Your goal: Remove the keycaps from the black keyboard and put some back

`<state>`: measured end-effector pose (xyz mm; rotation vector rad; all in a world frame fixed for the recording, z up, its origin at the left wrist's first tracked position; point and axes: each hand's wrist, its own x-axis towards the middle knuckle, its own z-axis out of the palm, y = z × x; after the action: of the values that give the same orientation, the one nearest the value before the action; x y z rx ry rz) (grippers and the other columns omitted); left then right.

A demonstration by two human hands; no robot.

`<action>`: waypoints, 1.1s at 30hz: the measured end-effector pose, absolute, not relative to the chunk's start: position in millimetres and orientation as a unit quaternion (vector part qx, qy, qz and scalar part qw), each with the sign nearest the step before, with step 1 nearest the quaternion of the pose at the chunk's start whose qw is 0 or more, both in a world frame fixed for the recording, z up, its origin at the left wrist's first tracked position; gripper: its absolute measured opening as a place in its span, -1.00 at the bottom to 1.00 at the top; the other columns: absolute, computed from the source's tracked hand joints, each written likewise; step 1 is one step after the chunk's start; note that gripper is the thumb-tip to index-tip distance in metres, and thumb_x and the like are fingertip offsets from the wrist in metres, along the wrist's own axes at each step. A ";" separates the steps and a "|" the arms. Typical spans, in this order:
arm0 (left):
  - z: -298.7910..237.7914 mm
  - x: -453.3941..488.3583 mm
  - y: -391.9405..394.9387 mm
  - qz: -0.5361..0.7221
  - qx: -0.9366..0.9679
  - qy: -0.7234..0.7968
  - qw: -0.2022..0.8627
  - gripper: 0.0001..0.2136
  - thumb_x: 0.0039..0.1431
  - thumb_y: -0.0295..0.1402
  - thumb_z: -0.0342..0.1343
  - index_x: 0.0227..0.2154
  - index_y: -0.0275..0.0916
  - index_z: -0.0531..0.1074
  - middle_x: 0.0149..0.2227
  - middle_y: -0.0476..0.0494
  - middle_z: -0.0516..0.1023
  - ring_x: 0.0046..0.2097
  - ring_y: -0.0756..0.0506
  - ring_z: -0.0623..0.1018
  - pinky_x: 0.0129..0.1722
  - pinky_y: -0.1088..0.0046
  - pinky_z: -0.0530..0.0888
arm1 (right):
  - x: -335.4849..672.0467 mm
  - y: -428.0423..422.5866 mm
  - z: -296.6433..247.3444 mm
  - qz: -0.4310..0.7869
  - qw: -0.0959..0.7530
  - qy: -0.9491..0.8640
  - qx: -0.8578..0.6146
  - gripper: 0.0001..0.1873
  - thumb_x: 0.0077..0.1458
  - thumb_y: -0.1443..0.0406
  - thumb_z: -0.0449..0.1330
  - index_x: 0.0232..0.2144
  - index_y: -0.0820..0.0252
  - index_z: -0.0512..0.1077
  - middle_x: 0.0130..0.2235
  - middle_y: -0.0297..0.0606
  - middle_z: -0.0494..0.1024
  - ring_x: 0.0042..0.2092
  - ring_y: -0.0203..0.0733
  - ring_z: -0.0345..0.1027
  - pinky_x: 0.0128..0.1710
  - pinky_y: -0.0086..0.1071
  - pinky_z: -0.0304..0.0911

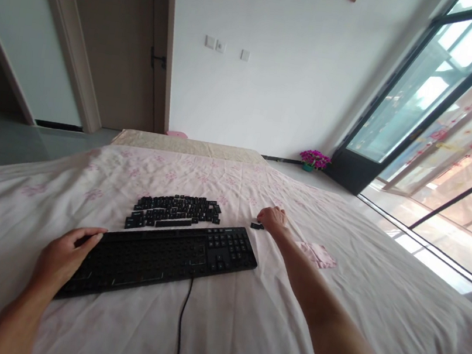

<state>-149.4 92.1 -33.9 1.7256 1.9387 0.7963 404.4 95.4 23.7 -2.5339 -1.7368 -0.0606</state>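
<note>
A black keyboard (152, 259) lies at a slant on the bed, its larger left part bare of keycaps and the number block on the right still covered with keys. My left hand (67, 255) is closed on its upper left edge, thumb and fingers pinching the rim. Beyond the keyboard sit loose black keycaps (178, 208) in rows, with the long space bar (173, 223) in front. To the right, my right hand (273, 219) is lowered to the sheet, its fingers closed on a keycap beside a few other small keycaps (256, 225); its fingertips are partly hidden.
A pale pink flowered sheet (213, 327) covers the bed. The keyboard's cable (180, 328) runs toward me. A folded pink cloth (316, 255) lies right of my right forearm. Beyond the bed are a potted purple flower (315, 159), a door (115, 35) and glass doors (406, 108).
</note>
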 end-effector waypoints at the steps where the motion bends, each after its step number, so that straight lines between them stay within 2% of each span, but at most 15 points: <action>1: -33.0 -148.9 91.7 0.287 0.622 0.697 0.212 -0.66 0.11 -0.06 0.05 -0.14 -0.06 0.55 -0.17 -0.02 0.62 -0.17 -0.14 0.57 -0.22 0.44 0.41 | 403.8 95.8 24.0 -0.019 0.035 -0.567 -0.823 -0.86 -0.01 0.29 0.26 -0.38 0.08 0.63 -0.32 -0.15 0.61 -0.05 -0.05 0.29 -0.05 -0.26 -0.04; 4: -31.1 -147.8 90.9 0.294 0.625 0.693 0.208 -0.67 0.10 -0.08 0.07 -0.16 -0.08 0.56 -0.18 -0.03 0.63 -0.18 -0.14 0.57 -0.24 0.46 0.41 | 397.0 96.2 27.1 -0.021 0.045 -0.579 -0.814 -0.83 0.03 0.25 0.23 -0.33 0.08 0.62 -0.31 -0.17 0.61 -0.06 -0.07 0.31 -0.04 -0.28 -0.04; 7: -30.6 -147.6 90.8 0.299 0.625 0.693 0.200 -0.68 0.08 -0.09 0.09 -0.17 -0.08 0.57 -0.20 -0.02 0.63 -0.19 -0.15 0.57 -0.26 0.46 0.42 | 382.6 96.9 27.6 -0.018 0.058 -0.607 -0.793 -0.79 0.08 0.19 0.20 -0.25 0.00 0.60 -0.28 -0.26 0.62 -0.06 -0.12 0.33 -0.04 -0.32 -0.01; 11: -30.5 -147.8 90.9 0.295 0.620 0.699 0.201 -0.68 0.08 -0.09 0.09 -0.17 -0.06 0.56 -0.20 0.00 0.63 -0.19 -0.15 0.57 -0.26 0.45 0.42 | 361.9 99.1 19.3 -0.007 0.059 -0.643 -0.763 -0.82 0.06 0.17 0.24 -0.27 -0.06 0.60 -0.30 -0.35 0.63 -0.08 -0.17 0.36 -0.04 -0.38 0.00; 17: -29.8 -147.4 90.5 0.292 0.623 0.696 0.206 -0.69 0.09 -0.09 0.08 -0.17 -0.06 0.56 -0.18 -0.01 0.62 -0.16 -0.15 0.56 -0.21 0.44 0.41 | 352.7 99.9 12.0 -0.031 0.037 -0.673 -0.738 -0.79 0.12 0.15 0.22 -0.24 0.02 0.60 -0.25 -0.25 0.63 -0.07 -0.13 0.37 -0.02 -0.34 0.00; 24: -32.2 -148.4 91.3 0.289 0.620 0.698 0.212 -0.69 0.10 -0.08 0.07 -0.16 -0.04 0.55 -0.17 0.01 0.61 -0.15 -0.15 0.56 -0.20 0.44 0.40 | 353.4 96.0 17.3 -0.065 -0.011 -0.707 -0.704 -0.84 0.10 0.25 0.24 -0.26 0.03 0.61 -0.24 -0.23 0.63 -0.07 -0.10 0.36 -0.03 -0.31 -0.02; 33: -35.0 -150.0 93.4 0.291 0.627 0.692 0.206 -0.68 0.10 -0.08 0.05 -0.16 -0.04 0.54 -0.16 0.00 0.61 -0.15 -0.16 0.56 -0.21 0.42 0.40 | 340.2 84.1 23.2 -0.094 -0.027 -0.726 -0.681 -0.80 0.16 0.37 0.13 -0.29 0.17 0.58 -0.22 -0.11 0.61 -0.08 -0.10 0.35 -0.04 -0.30 -0.02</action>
<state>-150.0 93.4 -35.0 1.7473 1.9289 0.8097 340.2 84.1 23.2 -2.1772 -2.3199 -0.3015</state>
